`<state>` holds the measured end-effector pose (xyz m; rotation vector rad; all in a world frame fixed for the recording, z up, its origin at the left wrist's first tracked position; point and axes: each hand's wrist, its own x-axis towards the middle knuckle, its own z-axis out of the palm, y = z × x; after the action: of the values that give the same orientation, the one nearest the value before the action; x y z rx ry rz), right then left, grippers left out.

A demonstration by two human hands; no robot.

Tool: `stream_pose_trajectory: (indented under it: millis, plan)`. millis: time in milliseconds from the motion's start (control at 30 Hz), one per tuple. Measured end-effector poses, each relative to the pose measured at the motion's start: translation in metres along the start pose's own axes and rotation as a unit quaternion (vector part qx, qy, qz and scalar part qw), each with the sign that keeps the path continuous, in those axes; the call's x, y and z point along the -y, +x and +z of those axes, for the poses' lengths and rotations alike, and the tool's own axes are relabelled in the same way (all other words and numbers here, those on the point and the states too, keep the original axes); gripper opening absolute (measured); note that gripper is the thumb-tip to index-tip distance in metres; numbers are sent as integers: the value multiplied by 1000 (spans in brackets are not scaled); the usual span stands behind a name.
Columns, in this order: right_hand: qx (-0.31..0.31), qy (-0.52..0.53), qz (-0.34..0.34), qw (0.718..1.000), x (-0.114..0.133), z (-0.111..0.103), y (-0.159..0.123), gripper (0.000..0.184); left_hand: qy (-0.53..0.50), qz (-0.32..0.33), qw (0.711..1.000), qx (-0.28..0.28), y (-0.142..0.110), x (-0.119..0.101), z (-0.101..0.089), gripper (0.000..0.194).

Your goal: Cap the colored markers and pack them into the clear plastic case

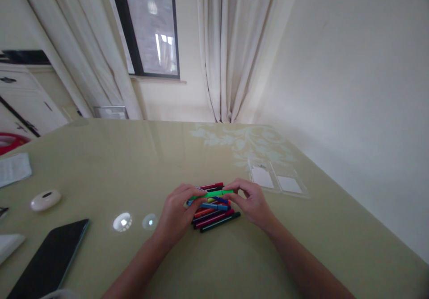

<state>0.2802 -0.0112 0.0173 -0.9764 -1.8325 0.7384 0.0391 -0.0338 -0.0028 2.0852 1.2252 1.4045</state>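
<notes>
A bright green marker pen is held level between my two hands, above a loose pile of coloured marker pens. My left hand pinches its left end, fingers closed. At the other end, my right hand grips the tip between thumb and forefinger. Under it lie a blue marker, a dark green marker nearest to me, and a crimson marker. A red marker shows at the far side of the pile. Several others are partly hidden by the hands and the green pen.
A clear plastic case lies unfolded beyond my right hand, with white cards in it. To the left are a black-screened tablet, a white oval object and some paper. The table ends at a wall on the right.
</notes>
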Motion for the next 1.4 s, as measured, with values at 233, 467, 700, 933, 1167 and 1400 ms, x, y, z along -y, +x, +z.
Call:
stream_pose_trajectory:
  millis: [233, 467, 700, 933, 1167, 1400]
  plan:
    - [-17, -13, 19, 1000, -8, -6, 6, 17, 80, 1, 995, 56, 3, -2, -2, 26]
    - [-60, -17, 62, 996, -33, 7, 12, 21, 247, 28, 961, 118, -4, 11, 6, 85]
    - [1, -70, 4, 998, -49, 27, 18, 21, 277, 67, 942, 178, -8, 18, 30, 104]
    - [57, -141, -21, 988, -58, 32, 23, 25, 289, 17, 934, 209, 2, 14, 34, 85]
    - [79, -159, -16, 984, -51, 33, 21, 41, 384, -23, 888, 252, 18, 4, 35, 30]
    - [41, -300, 22, 953, -38, 61, 31, 47, 401, -33, 883, 240, 23, 15, 24, 28]
